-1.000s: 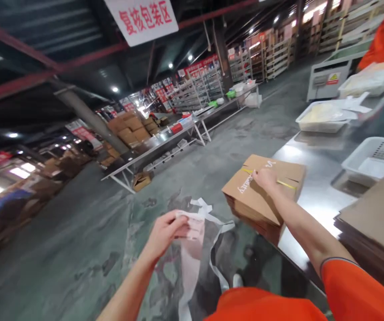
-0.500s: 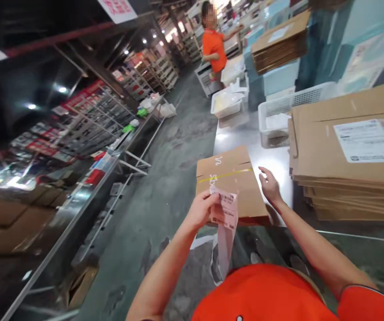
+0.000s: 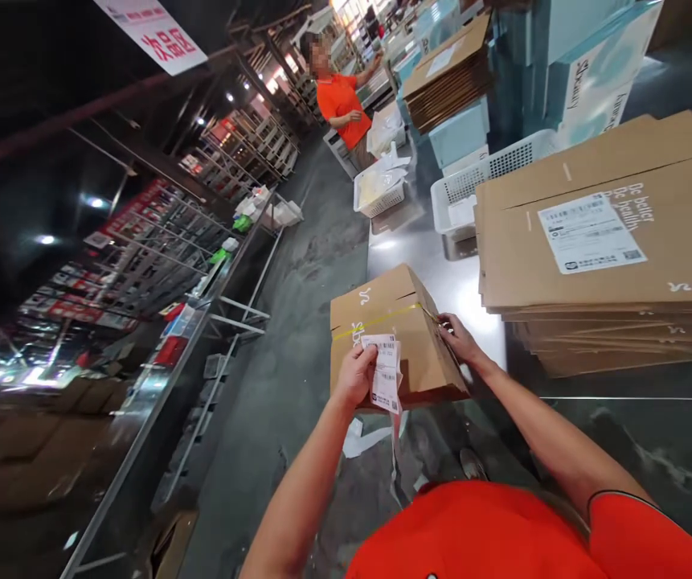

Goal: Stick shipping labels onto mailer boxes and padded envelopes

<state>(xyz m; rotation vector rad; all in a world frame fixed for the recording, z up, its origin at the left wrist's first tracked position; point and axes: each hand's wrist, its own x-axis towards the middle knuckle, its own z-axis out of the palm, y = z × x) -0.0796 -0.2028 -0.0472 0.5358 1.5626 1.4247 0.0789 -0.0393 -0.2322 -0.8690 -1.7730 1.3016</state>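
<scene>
The left grip [image 3: 358, 374] pinches a strip of printed labels [image 3: 385, 378] between thumb and fingers, above the front of a cardboard bundle [image 3: 404, 323]. The right grip [image 3: 464, 342] has its fingertips at the bundle's right side, near the yellow strap [image 3: 382, 320]; whether they pinch it, I cannot tell. The bundle is at the metal desk's [image 3: 391, 248] near left corner, beside a larger cardboard pile [image 3: 683, 257].
</scene>
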